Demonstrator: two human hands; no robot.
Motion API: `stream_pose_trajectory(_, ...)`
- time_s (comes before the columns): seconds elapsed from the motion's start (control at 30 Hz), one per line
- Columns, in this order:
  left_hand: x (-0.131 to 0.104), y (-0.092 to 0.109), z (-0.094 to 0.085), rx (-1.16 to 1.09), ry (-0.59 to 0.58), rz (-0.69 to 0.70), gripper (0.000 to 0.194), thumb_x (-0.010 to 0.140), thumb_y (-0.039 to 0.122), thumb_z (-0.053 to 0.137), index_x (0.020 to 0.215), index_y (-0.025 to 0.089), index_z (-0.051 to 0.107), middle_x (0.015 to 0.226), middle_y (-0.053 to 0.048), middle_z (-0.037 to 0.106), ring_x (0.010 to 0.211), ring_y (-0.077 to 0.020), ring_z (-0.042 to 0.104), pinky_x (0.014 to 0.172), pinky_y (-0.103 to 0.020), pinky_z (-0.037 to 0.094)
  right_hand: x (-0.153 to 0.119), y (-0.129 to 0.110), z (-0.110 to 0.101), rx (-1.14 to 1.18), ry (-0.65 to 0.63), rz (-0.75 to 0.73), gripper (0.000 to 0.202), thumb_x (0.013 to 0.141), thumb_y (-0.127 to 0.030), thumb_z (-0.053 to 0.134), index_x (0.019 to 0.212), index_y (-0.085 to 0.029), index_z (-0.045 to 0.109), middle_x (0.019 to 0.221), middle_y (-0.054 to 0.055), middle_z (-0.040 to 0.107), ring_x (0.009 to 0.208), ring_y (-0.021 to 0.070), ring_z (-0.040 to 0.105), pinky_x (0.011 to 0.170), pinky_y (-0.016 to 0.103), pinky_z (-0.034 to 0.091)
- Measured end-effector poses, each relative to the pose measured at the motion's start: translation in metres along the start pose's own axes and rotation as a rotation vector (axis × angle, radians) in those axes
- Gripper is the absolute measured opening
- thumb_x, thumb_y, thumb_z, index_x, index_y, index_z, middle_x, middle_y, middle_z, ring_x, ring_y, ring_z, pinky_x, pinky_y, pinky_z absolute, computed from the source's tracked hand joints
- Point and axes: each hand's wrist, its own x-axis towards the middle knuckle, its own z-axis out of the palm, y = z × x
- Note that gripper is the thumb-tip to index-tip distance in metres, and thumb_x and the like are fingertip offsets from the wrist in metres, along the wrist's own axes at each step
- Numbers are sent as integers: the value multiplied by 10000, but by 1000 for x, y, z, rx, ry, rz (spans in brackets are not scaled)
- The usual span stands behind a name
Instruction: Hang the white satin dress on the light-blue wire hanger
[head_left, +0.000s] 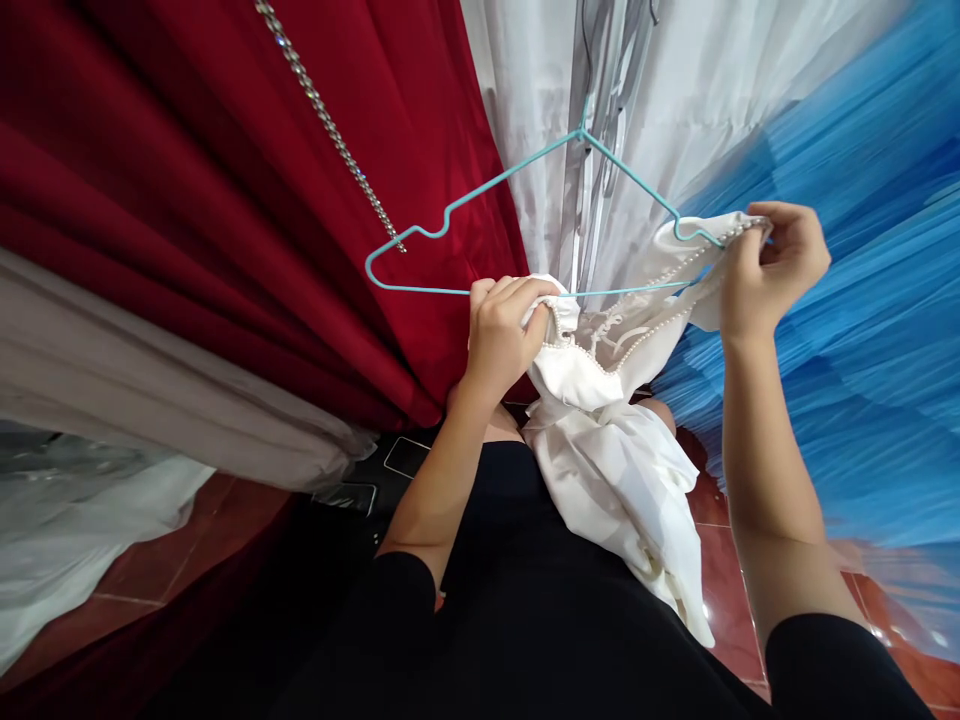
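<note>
A white dress (pixel 615 470) with pearl-beaded edges hangs down in front of my body, its skirt draped over my lap. My left hand (pixel 506 325) is closed on one gathered side of its top, just below the hanger's bottom bar. My right hand (pixel 780 265) pinches the other side of the top, holding it up at the hanger's right end. That light-blue hanger (pixel 517 172) hangs by its hook; its right arm passes inside the dress, while its left arm is bare. White lacing shows between the beaded edges.
Dark red fabric (pixel 420 120) hangs at left, with a rhinestone strap (pixel 330 125) in front. Blue tulle (pixel 862 330) fills the right side, and white fabric (pixel 697 90) hangs behind the hanger. Phone-like dark rectangles (pixel 352 497) lie low at left. The floor is red tile (pixel 724 570).
</note>
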Motion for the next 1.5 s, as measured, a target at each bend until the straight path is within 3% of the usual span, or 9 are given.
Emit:
stream_pose_trajectory(0.27, 3, -7, 4, -15, 0, -30, 199, 992, 140, 588, 992, 271, 737, 1033, -14, 836, 937, -262, 719, 1038, -476, 428, -56, -1, -29, -24, 117, 20, 423, 1011, -684, 670, 1026, -263, 717, 905, 48, 723, 706, 206, 683, 659, 429, 566)
stream_pose_trajectory(0.5, 1, 5, 7, -46, -9, -33, 214, 999, 138, 580, 999, 266, 752, 1047, -14, 847, 950, -252, 739, 1018, -457, 450, -55, -8, -48, -6, 238, -104, 310, 987, -610, 712, 939, -303, 720, 851, 67, 694, 672, 215, 626, 622, 447, 518)
stream_pose_trajectory(0.63, -1, 11, 12, -87, -6, -38, 215, 990, 125, 595, 994, 267, 757, 1043, -9, 848, 946, -247, 745, 1015, -457, 455, -63, -47, -44, 1, 71, -434, 92, 974, -378, 700, 1019, -304, 730, 880, 24, 690, 805, 230, 691, 707, 447, 574)
stream_pose_trajectory(0.7, -2, 13, 14, -98, -7, -43, 221, 992, 118, 596, 1002, 267, 760, 1064, -8, 848, 988, -248, 755, 1024, -452, 459, -68, -69, -33, 72, -99, -534, 156, 956, -321, 716, 1109, -321, 746, 1010, 34, 733, 971, 250, 733, 831, 466, 608)
stream_pose_trajectory(0.83, -1, 10, 14, -111, -17, -31, 218, 1018, 131, 600, 1049, 265, 770, 1092, -19, 847, 1060, -252, 764, 1051, -448, 473, -81, -89, 0, 118, -483, -440, 329, 1030, -382, 626, 1342, -317, 707, 1212, 63, 790, 1152, 285, 749, 1041, 528, 570)
stream_pose_trajectory(1.07, -25, 12, -2, -235, -113, 95, 275, 1025, 210, 625, 1249, 294, 759, 1395, -53, 799, 1338, -283, 728, 1209, -537, 498, -104, -84, 24, 143, -365, -334, 176, 1037, -321, 585, 1132, -272, 725, 993, 24, 810, 904, 221, 755, 960, 474, 533)
stream_pose_trajectory(1.2, -67, 14, 0, -382, 191, -74, 162, 988, 272, 693, 1132, 269, 767, 1127, -62, 819, 1074, -257, 787, 951, -421, 638, -98, -92, 18, 178, -314, -346, 244, 1038, -238, 550, 1203, -286, 723, 1008, 7, 817, 860, 198, 747, 942, 458, 523)
stream_pose_trajectory(1.3, -82, -9, -1, -435, 448, -318, 180, 882, 194, 703, 1059, 209, 730, 853, 4, 711, 720, -147, 683, 654, -263, 541, -93, -93, 15, 210, -320, -384, 263, 1022, -182, 554, 1197, -287, 719, 987, -16, 820, 841, 174, 745, 917, 423, 510)
stream_pose_trajectory(1.5, -41, -78, -46, -242, 844, -313, 175, 771, 119, 645, 918, 202, 598, 810, 53, 559, 612, -68, 486, 587, -246, 365, -91, -91, 15, 177, -340, -373, 283, 1013, -183, 557, 1210, -286, 734, 1015, -8, 824, 855, 175, 748, 941, 429, 512)
